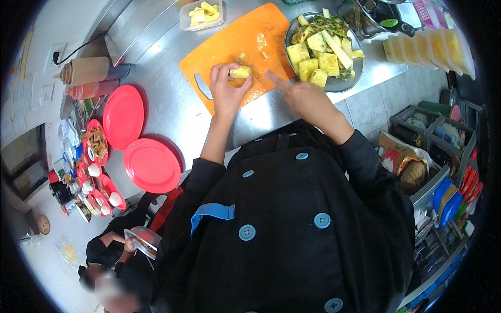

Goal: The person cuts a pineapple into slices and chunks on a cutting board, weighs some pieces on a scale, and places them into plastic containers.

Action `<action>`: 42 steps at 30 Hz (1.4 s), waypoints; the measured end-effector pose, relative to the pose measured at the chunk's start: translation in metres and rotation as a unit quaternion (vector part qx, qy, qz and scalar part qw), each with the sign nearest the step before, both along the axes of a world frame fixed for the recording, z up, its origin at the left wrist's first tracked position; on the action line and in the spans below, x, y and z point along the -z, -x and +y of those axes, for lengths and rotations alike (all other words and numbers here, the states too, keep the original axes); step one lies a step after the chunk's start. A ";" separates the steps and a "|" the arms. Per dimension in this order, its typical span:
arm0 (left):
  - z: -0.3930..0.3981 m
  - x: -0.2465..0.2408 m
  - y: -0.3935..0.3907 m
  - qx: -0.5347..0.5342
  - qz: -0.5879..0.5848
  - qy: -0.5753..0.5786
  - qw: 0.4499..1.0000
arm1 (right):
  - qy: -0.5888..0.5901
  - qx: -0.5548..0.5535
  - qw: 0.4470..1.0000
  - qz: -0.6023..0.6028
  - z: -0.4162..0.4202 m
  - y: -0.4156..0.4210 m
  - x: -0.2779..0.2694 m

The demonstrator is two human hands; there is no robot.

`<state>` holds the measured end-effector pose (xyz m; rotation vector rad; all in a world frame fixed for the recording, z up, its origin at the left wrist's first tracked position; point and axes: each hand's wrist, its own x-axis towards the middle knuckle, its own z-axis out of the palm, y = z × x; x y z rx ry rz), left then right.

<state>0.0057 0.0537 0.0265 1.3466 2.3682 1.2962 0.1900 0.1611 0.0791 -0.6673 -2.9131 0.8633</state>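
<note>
My left hand (231,88) pinches a peeled pineapple piece (240,72) between thumb and fingers above an orange cutting board (235,37). Beside that hand, a knife blade (203,86) lies on the board, the rest of the knife hidden. My right hand (309,96) is over the board's near right edge, its index finger stretched toward the piece and its other fingers curled; whether they hold anything is hidden. Small pineapple scraps (265,55) and wet spots are on the board. Right of it, a round metal tray (350,84) holds pineapple chunks (328,63), strips and green peel.
A plastic tub (201,26) with pineapple pieces stands beyond the board. Two red plates (152,165) and squeeze bottles (88,71) are at left. Stacked yellow-filled containers (428,50) stand at right, above grey crates (434,127). A co-worker (113,242) holds a bowl at lower left.
</note>
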 end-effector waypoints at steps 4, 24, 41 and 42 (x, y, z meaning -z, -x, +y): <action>0.004 -0.006 -0.001 -0.024 -0.019 0.029 0.999 | 0.030 0.107 0.994 0.014 0.001 -0.007 -0.004; -0.012 0.007 -0.010 -0.056 -0.261 -0.069 0.961 | 0.108 0.046 0.993 -0.015 -0.039 -0.015 0.022; 0.000 -0.020 0.003 0.044 -0.017 0.026 0.999 | 0.242 0.073 0.963 0.092 -0.023 -0.014 0.002; 0.004 -0.025 0.007 0.075 0.098 0.042 0.991 | 0.246 0.093 0.961 0.085 -0.022 -0.017 -0.008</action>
